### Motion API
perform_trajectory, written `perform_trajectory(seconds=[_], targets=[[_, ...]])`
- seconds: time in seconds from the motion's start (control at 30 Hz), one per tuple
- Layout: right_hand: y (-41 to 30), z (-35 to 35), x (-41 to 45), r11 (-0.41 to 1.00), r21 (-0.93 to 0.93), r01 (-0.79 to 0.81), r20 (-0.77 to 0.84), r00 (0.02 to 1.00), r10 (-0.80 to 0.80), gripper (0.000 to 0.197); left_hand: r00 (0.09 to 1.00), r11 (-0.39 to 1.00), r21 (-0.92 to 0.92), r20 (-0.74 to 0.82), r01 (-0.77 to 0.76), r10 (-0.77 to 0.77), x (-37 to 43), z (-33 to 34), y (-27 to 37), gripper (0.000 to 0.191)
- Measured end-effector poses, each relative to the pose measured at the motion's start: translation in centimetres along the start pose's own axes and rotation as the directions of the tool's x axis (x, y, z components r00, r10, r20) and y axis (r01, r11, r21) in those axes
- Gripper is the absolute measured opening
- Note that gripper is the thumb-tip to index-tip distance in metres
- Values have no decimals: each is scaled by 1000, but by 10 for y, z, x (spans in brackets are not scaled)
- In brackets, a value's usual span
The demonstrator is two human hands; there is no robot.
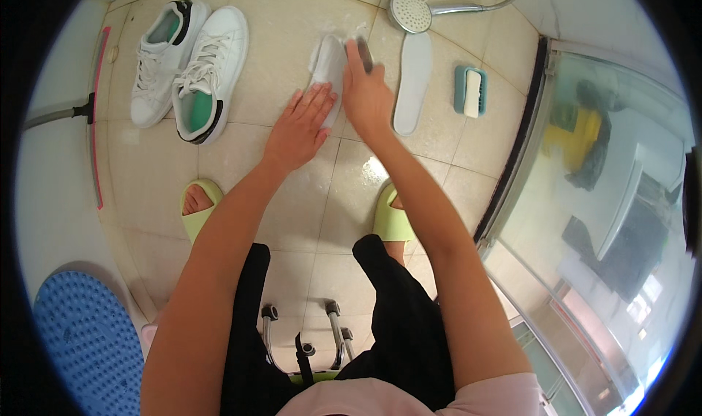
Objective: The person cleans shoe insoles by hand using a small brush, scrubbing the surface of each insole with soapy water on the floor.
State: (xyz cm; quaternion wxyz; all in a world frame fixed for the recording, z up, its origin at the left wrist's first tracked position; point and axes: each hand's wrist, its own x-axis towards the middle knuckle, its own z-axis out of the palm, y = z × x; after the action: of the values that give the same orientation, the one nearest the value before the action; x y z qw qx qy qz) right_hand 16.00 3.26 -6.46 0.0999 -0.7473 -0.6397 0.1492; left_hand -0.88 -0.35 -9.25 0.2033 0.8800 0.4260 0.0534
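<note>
A white shoe insole (330, 54) lies on the tiled floor in front of me, with white lather along its left edge. My left hand (304, 122) rests flat on its lower part, fingers slightly spread. In my right hand (366, 97) is a dark, brush-like tool (364, 56), held at the insole's upper right edge. Motion blurs the tool, and its working face is hidden. To the right, a second insole (412, 86) lies on the tiles, its top end by the shower head (410, 12).
White lace-up sneakers (216, 59) with green inside stand at left. A bar of soap (472, 93) sits in a teal dish (458, 89) at right. A glass partition (614, 141) borders the right side; a blue studded mat (90, 333) leans lower left. Stool legs (335, 333) show below me.
</note>
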Motion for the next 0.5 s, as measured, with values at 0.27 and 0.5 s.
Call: perform_trajectory(seconds=[0.27, 0.5], targets=[[17, 6, 41, 998, -59, 39, -12, 999, -40, 43, 998, 995, -88, -32, -52, 49, 14, -4, 10, 67], [2, 10, -15, 986, 35, 164, 99, 981, -167, 41, 1000, 1000, -26, -28, -12, 12, 5, 5, 6, 67]])
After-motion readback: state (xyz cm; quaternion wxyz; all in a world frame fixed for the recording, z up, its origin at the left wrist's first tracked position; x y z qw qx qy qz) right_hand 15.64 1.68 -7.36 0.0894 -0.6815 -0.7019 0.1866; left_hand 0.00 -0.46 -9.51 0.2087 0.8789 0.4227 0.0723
